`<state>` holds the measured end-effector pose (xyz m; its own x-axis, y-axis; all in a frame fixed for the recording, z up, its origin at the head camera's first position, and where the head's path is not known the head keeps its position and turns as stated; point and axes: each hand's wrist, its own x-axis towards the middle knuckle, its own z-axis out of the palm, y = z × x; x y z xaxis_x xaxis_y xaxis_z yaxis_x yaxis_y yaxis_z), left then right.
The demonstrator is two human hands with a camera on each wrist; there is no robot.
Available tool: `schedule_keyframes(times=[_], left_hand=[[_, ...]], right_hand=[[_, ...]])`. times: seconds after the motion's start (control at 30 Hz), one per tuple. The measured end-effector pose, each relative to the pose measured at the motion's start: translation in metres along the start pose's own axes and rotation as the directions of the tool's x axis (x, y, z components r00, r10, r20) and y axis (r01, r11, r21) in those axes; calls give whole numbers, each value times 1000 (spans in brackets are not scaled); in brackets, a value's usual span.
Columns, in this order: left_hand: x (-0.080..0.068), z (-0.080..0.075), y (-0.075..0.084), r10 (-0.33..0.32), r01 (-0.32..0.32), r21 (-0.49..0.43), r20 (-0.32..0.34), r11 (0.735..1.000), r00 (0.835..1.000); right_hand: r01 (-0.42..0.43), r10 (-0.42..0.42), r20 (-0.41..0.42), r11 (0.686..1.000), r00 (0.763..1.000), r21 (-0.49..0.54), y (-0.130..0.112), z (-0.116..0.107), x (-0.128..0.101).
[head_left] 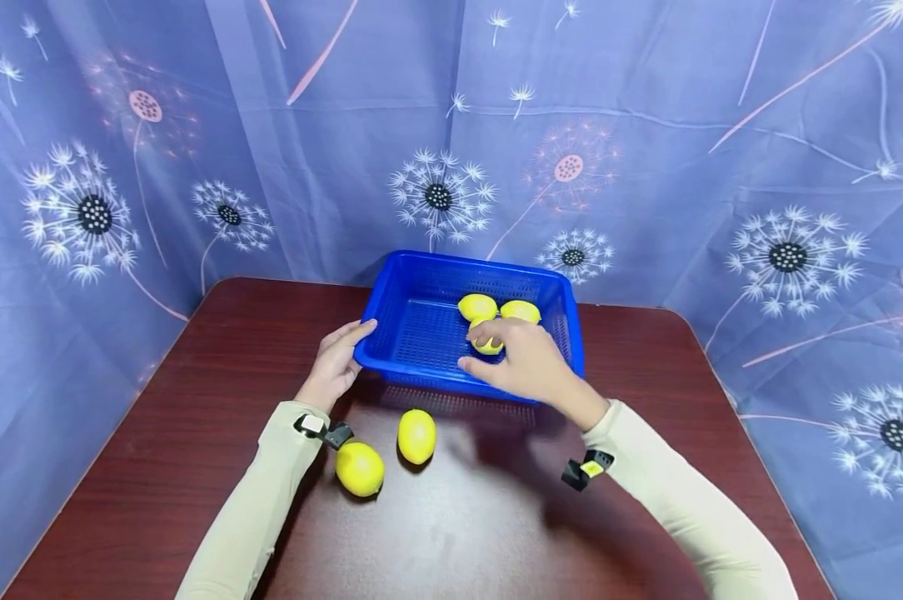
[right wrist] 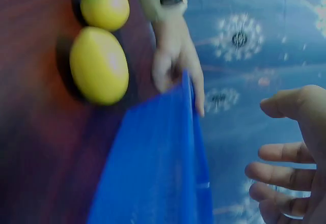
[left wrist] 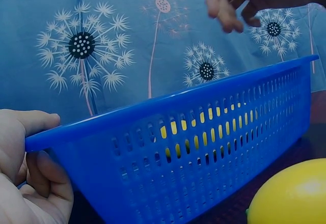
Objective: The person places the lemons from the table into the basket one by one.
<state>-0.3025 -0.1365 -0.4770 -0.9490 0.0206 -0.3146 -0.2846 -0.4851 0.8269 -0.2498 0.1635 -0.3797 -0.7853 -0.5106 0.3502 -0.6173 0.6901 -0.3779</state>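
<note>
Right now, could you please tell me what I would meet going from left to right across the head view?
Left hand → right-hand lemon on the table → back-left lemon in the blue basket → back-right lemon in it → black strapped-on device at the right wrist.

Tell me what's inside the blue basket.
Three lemons sit in the blue basket, toward its right end; its floor shows at left. In the head view, the right hand partly covers the nearest lemon and hides the floor beneath.
</note>
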Motion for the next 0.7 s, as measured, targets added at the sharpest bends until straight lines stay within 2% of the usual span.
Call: schedule_keyframes(times=[0.27,0.37,0.5,0.7], left_hand=[[0,1,1,-1,1,3,-10,1000,1000],[0,0,1,-1,1,9,-9,1000,1000],[1,0,1,4,-4,8,-6,1000,1000],[1,-1,0,2,-2,-18,9,1000,1000]], right_hand=[[50,-50,-54,999,997,-3,-39,27,-30],[52,-52,-49,999,997,-8,-50,41,-38],[23,-24,-15,999,1000,-33,-57,62,-44],[-55,61,45,991,997,-125,-58,90,-48]])
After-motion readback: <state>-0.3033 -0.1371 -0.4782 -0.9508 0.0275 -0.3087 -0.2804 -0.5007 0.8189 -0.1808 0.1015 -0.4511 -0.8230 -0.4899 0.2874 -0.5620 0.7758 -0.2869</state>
